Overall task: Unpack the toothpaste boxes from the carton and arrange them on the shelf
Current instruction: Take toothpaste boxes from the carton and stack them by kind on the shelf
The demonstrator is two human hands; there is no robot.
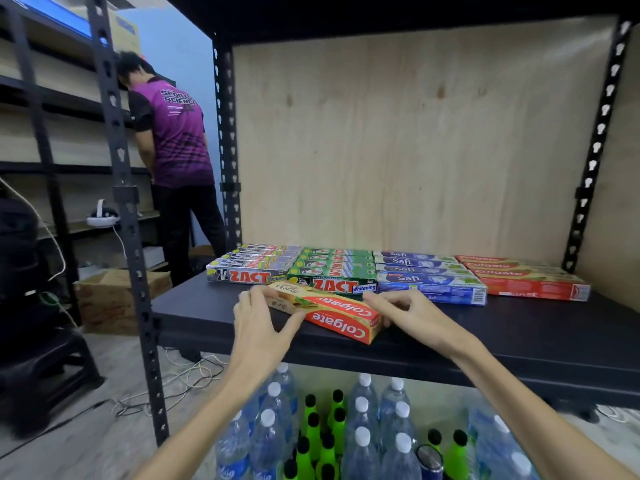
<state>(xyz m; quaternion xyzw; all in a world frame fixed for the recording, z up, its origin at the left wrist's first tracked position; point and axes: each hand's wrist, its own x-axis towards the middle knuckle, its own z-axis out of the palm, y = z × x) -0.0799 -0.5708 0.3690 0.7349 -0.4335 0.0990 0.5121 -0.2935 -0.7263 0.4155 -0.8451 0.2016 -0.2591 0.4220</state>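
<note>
Red-and-gold Colgate box lies askew at frame centre on the black shelf, left hand and right hand pinching its ends. Behind, four rows look arranged; this box remains unplaced. The carton isn't identifiable.

- Left hand: bare, no glove, no ring visible, slender fingers.
- Right hand: bare, no glove, no ring visible, slender fingers.
- Both forearms: uncovered from wrist to frame edge; no sleeve, cuff, watch or strap in view.
- Fingernails: short, where they can be made out.
</note>
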